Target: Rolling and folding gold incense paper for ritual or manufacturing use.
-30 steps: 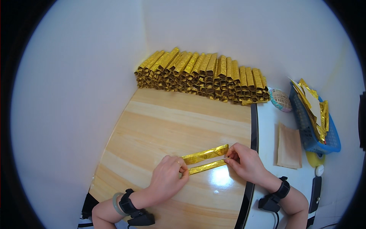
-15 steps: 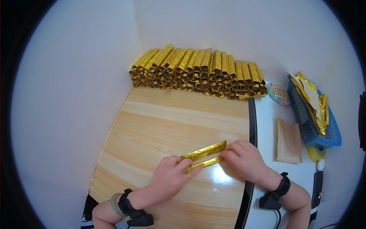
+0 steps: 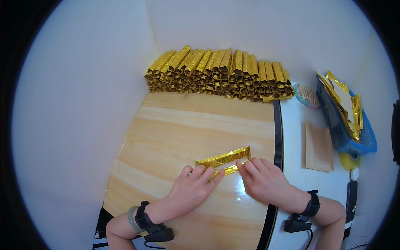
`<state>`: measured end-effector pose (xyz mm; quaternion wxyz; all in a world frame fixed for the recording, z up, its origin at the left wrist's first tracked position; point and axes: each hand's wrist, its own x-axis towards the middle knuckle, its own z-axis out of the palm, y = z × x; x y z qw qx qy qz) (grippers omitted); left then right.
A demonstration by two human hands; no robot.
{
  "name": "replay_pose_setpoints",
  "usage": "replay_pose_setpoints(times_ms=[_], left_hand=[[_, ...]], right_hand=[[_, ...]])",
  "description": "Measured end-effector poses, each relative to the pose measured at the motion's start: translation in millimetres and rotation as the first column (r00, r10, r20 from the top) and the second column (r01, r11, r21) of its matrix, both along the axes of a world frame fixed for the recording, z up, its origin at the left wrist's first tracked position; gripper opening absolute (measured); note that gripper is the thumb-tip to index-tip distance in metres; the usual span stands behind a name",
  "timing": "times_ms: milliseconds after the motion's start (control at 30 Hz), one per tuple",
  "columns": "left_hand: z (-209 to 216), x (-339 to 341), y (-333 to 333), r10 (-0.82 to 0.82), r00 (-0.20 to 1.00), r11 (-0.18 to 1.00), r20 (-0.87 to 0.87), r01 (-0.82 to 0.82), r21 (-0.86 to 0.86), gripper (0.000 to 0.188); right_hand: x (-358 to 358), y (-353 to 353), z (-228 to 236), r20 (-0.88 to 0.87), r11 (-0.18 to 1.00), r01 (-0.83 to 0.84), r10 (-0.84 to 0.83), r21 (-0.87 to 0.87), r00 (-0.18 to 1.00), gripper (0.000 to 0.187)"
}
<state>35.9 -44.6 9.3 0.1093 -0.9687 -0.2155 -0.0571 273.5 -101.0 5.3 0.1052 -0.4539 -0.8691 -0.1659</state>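
Observation:
A sheet of gold foil paper (image 3: 225, 157) lies over the wooden tabletop, with its long edges folded up and a pale strip showing between them. The fingers of my left hand (image 3: 189, 188) are closed on the near left part of the sheet. At its right end, my right hand (image 3: 266, 180) pinches the near folded edge between thumb and fingers. Against the back wall rises a stack of gold paper tubes (image 3: 216, 71), several layers high, their open ends toward me.
On the white surface at the right lie a brown paper stack (image 3: 318, 146), a small woven object (image 3: 306, 96) and a yellow tape roll (image 3: 349, 160). A blue basket (image 3: 339, 141) there holds gold sheets. Walls close in the table (image 3: 166, 129) at left and back.
The foil paper's far side has tilted and opened slightly. My right hand has shifted its fingers along the near fold, while the whole view has moved a little.

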Motion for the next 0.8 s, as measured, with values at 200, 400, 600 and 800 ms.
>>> replay_pose_setpoints(times_ms=[200, 400, 600, 800], left_hand=[[-2.7, -4.0, -0.2, -0.003, 1.0, 1.0, 0.027, 0.003, 0.022, 0.046], [-0.6, -6.3, 1.6, -0.012, 0.999, 0.999, 0.036, 0.011, 0.031, 0.045], [1.9, -24.4, -7.9, 0.043, 0.999, 0.997, -0.007, -0.043, 0.061, 0.042], [0.3, -31.8, -9.7, 0.041, 0.999, 0.993, -0.018, -0.039, 0.11, 0.041]], right_hand=[[0.2, 2.1, 3.2, -0.031, 0.999, -0.007, 0.006, -0.046, 1.0, 0.04], [-7.4, 1.1, 4.3, -0.095, 0.997, -0.073, 0.07, -0.027, 0.993, 0.043], [0.2, -6.2, -3.1, -0.032, 0.999, -0.002, 0.001, -0.034, 0.999, 0.035], [-1.2, -11.0, -2.3, 0.079, 0.997, 0.064, -0.068, 0.045, 0.995, 0.027]])
